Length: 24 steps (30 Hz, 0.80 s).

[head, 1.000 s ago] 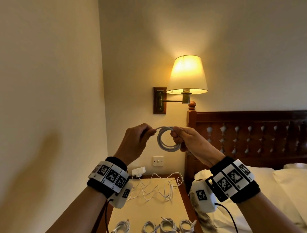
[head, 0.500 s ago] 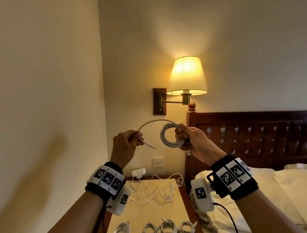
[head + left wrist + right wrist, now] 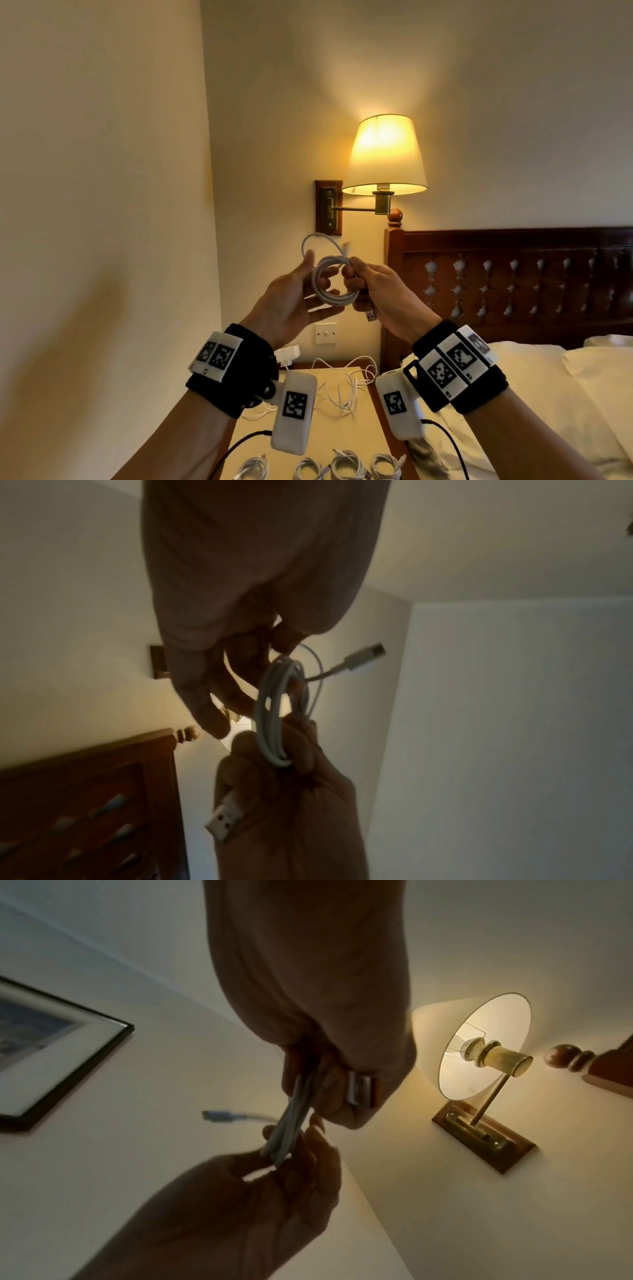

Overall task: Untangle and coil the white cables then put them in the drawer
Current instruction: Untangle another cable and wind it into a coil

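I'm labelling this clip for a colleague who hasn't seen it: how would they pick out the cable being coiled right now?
Start at the lit wall lamp; just below it two raised hands meet. The white cable hangs between them as a small coil, gripped by the right hand. Unlike the coiled cables and loose tangle on the bedside table, it is airborne.

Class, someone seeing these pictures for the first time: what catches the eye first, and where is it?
The lit lamp on the wall beside the headboard. Below it, the right hand pinches a coiled white cable held up in mid-air, with the left hand touching it.
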Each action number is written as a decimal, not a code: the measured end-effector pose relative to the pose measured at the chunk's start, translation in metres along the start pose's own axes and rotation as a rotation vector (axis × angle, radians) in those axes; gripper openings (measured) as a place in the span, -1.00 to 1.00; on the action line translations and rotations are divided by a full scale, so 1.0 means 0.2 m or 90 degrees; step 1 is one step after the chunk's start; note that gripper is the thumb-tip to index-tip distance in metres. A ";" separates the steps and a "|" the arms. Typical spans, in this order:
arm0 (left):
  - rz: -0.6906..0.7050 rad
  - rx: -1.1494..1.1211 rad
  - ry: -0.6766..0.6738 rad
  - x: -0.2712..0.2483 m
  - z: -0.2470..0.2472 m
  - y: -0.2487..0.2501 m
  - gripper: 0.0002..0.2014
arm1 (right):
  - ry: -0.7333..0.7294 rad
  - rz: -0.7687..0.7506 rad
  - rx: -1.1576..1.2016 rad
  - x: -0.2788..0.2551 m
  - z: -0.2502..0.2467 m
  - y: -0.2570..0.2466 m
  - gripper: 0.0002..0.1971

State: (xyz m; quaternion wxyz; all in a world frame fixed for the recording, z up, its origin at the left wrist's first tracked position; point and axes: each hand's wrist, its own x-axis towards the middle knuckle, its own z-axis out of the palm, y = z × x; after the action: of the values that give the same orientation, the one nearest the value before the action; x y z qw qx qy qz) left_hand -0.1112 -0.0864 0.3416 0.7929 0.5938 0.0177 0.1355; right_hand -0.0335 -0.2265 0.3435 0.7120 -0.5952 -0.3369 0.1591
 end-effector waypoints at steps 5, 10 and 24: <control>0.034 0.137 0.044 -0.02 0.04 0.03 -0.84 | 0.026 -0.031 -0.047 0.00 0.02 0.00 -0.63; -0.082 -0.043 0.014 -0.03 0.05 0.07 -0.46 | 0.020 -0.071 -0.097 0.01 0.03 0.00 -0.63; 0.084 0.356 0.087 -0.09 0.04 0.06 -0.86 | 0.110 -0.102 -0.178 0.06 -0.06 0.03 -0.65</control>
State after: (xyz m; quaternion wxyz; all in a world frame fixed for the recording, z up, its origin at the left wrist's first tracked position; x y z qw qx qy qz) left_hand -0.1293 -0.0948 0.3537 0.5849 0.7785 0.0690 0.2168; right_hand -0.0162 -0.2256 0.3407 0.6592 -0.6709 -0.3396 0.0014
